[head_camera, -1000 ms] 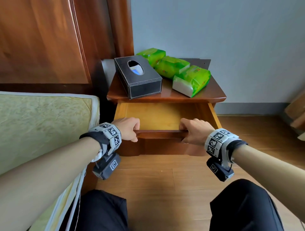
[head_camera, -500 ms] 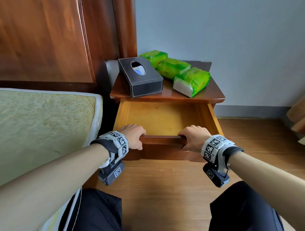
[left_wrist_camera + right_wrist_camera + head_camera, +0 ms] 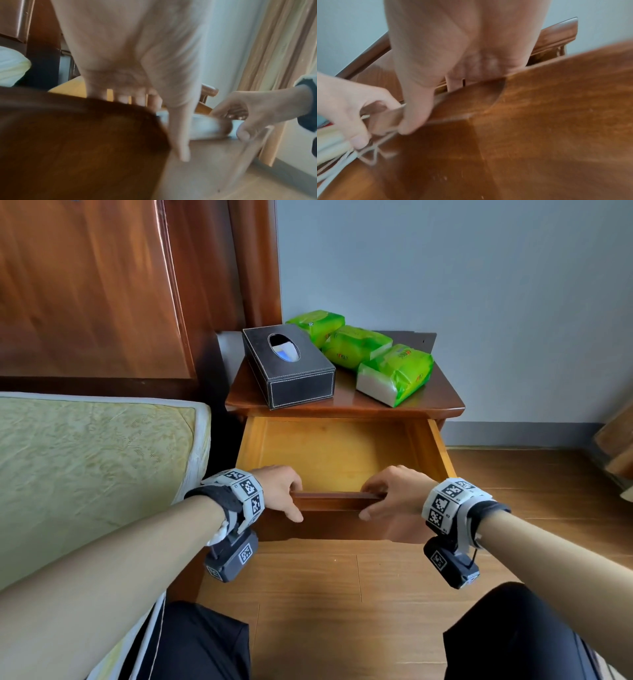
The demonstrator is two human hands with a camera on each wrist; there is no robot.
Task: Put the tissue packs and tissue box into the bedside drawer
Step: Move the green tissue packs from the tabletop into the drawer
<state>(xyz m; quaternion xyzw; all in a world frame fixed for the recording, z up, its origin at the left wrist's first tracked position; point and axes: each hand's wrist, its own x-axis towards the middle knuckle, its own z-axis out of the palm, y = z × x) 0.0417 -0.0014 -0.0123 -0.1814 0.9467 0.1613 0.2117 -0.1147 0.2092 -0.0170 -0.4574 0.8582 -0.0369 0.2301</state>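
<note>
The bedside drawer (image 3: 335,453) stands pulled out, its pale wooden inside bare. My left hand (image 3: 284,494) grips the left part of its front edge (image 3: 332,499), fingers curled over the top and thumb on the front. My right hand (image 3: 390,496) holds the right part of that edge the same way. On the nightstand top (image 3: 438,398) sit a black tissue box (image 3: 289,364) at the left and three green tissue packs (image 3: 394,374) at the back and right. Both wrist views show my fingers hooked over the drawer front (image 3: 85,135) (image 3: 539,108).
A bed with a yellow-green mattress (image 3: 85,474) lies close on the left against a tall wooden headboard (image 3: 102,285). Grey wall stands behind the nightstand. Wooden floor (image 3: 308,594) runs below the drawer, and my knees in black trousers (image 3: 513,635) are at the bottom.
The drawer has slid further out toward me with both hands on its front edge. More of its bare inside shows now.
</note>
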